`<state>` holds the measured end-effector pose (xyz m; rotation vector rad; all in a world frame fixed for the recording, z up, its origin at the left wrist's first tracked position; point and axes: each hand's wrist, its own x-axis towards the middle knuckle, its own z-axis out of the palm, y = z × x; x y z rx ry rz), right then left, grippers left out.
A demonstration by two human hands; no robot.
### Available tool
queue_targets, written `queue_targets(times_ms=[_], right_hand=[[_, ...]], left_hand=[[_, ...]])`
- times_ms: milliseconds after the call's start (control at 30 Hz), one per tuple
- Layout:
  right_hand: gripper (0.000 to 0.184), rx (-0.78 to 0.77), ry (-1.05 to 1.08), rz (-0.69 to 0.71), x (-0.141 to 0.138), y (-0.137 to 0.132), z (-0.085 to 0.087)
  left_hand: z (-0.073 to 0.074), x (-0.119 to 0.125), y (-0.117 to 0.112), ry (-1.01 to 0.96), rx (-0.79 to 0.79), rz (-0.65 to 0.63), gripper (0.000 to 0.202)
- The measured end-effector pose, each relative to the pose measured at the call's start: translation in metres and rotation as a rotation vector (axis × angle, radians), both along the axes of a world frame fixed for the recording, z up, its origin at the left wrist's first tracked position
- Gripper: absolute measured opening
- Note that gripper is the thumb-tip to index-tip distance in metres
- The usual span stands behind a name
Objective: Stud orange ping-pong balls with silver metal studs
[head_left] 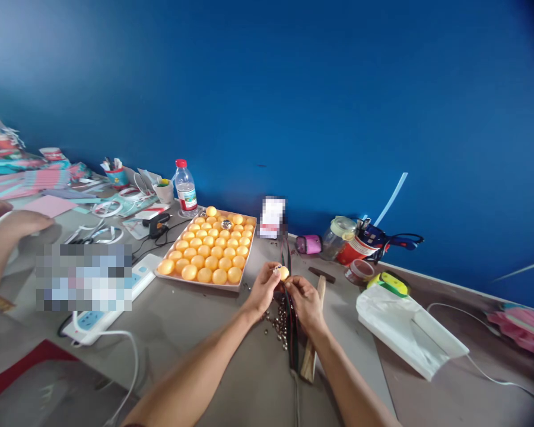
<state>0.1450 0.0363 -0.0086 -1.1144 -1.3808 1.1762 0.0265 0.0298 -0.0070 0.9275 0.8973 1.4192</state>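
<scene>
My left hand (265, 289) and my right hand (306, 300) meet over the grey table (182, 332), fingers pinched together. The left hand holds a small orange ball (284, 273) at its fingertips, with a tiny metal piece against it. The right hand's fingers are curled close beside the ball; what they pinch is too small to make out. Under the hands lie several small metal balls (279, 323), dark strips and a wooden stick (312, 344). A tray (204, 283) filled with several orange balls sits just to the left.
A white power strip (115, 299), a water bottle (186, 188), jars and a red cup (353, 249) stand along the blue wall. A white plastic bag (404, 332) lies right. Another person's arm (4, 237) rests at far left among papers and tape rolls.
</scene>
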Motion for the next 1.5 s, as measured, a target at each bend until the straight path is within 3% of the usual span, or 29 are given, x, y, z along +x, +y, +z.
queue_targets(times_ms=[300,533,733,933,1500], right_hand=[[0.018,-0.033,-0.036,-0.029,-0.001,-0.002,0.0],[0.022,-0.041,-0.061,-0.061,-0.002,-0.002,-0.003],[0.024,-0.026,-0.072,-0.071,-0.002,-0.003,-0.005],[0.019,0.006,-0.153,-0.071,-0.001,-0.003,-0.003],[0.019,-0.026,-0.084,-0.075,-0.005,-0.003,-0.011]], left_hand=[[-0.004,0.001,0.0,0.057,0.043,0.031,0.035],[0.002,0.0,-0.005,0.18,0.061,0.065,0.032],[-0.002,-0.001,-0.004,0.302,0.108,0.085,0.032],[-0.003,-0.001,-0.004,0.323,0.097,0.086,0.032],[-0.007,-0.001,-0.005,0.368,0.102,0.156,0.03]])
